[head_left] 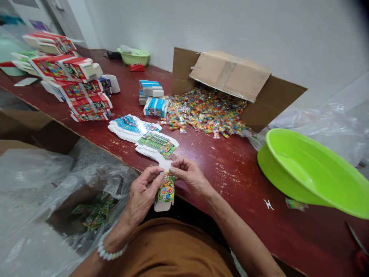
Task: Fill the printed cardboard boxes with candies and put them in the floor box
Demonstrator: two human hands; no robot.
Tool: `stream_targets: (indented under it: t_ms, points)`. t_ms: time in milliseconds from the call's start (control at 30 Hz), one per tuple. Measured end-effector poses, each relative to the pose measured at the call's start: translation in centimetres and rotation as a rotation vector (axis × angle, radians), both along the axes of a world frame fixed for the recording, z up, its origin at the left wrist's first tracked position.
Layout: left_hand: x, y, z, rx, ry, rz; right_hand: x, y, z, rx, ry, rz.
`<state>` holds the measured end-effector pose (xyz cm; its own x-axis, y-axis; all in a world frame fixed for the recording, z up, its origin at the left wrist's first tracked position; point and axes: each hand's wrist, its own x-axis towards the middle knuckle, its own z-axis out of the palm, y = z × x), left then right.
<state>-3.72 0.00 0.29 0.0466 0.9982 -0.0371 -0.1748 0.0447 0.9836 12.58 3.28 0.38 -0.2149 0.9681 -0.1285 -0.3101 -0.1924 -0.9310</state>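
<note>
**Table:** a long red table [236,181] is running across the frame, its paint chipping.

**Box:** a cardboard box [230,77] is lying on its side at upper centre, with wrapped candies [204,111] spilling out across the table.

**Basins:** a lime basin [311,173] is sitting tilted at right, and a smaller green basin [133,57] is standing by the wall at top.

**Plastic:** clear plastic [34,200] is draping around a bin at lower left, with printed cartons [95,211] lying inside.

**Stacks:** red cartons [72,84] are piling up at upper left, and blue cartons [155,107] are standing just beside the candies.

**Flat cartons:** blue flats [134,127] and green flats [157,145] are lying in two rows just ahead of the hands.

**Hands:** the left hand [142,192] and right hand [190,177] are working together above the table's near edge.

**Grip:** both hands are pinching a green carton [166,188] between fingers and thumbs, its white flaps showing at top and bottom.

**Wrist:** a bead bracelet [111,246] is circling the left wrist.
</note>
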Motion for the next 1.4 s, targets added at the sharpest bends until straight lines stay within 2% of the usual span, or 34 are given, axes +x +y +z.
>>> stream_targets:
  t_ms: [67, 133, 233, 300, 367, 433, 533, 633, 733, 867, 1000, 1100, 1200, 1267, 1333, 1400]
  points:
    - [0.0, 0.0, 0.1, -0.007, 0.030, -0.011, 0.2, 0.4, 0.0, 0.071, -0.046, 0.034]
    - [0.0, -0.1, 0.1, -0.007, 0.047, -0.001, 0.3, 0.4, -0.1, 0.208, -0.159, 0.039]
    - [0.1, -0.2, 0.4, -0.052, -0.047, 0.066, 0.1, 0.0, -0.5, 0.361, -0.280, -0.043]
    - [0.2, -0.3, 0.7, -0.143, -0.146, 0.054, 0.0, -0.4, -0.6, 0.368, -0.271, -0.099]
    - [0.4, -0.6, 0.9, -0.281, -0.215, -0.079, 0.0, -1.0, -0.5, 0.333, -0.256, -0.098]
    - [0.7, -0.8, 1.1, -0.426, -0.249, -0.213, 0.1, -1.4, -0.2, 0.315, -0.286, -0.014]
    - [0.9, -0.8, 0.9, -0.533, -0.250, -0.219, 0.2, -1.6, 0.3, 0.280, -0.282, 0.121]
    - [1.0, -0.5, 0.6, -0.469, -0.225, -0.212, 0.2, -1.1, 0.8, 0.165, -0.202, 0.130]
    - [1.0, -0.2, 0.2, -0.371, -0.152, -0.244, 0.2, -0.1, 1.2, 0.115, -0.210, 0.100]
    - [0.6, 0.1, -0.2, -0.302, -0.093, -0.291, 0.4, 0.4, 1.6, 0.096, -0.204, 0.099]
    - [0.2, 0.2, -0.4, -0.297, -0.086, -0.320, 0.5, 0.1, 1.4, 0.130, -0.240, 0.111]
    - [0.2, 0.3, -0.6, -0.324, -0.121, -0.292, 0.5, -0.3, 1.3, 0.162, -0.231, 0.197]
    - [0.4, 0.5, -0.9, -0.359, -0.139, -0.245, 0.7, -0.6, 1.6, 0.273, -0.284, 0.316]
    - [0.5, 0.6, -1.1, -0.381, -0.117, -0.203, 1.0, -0.2, 1.8, 0.423, -0.436, 0.350]
    - [0.7, 0.6, -1.4, -0.388, -0.111, -0.171, 1.4, 1.3, 1.7, 0.569, -0.578, 0.397]
    - [0.7, 0.3, -1.9, -0.389, -0.142, -0.149, 1.7, 4.4, 1.6, 0.668, -0.685, 0.406]
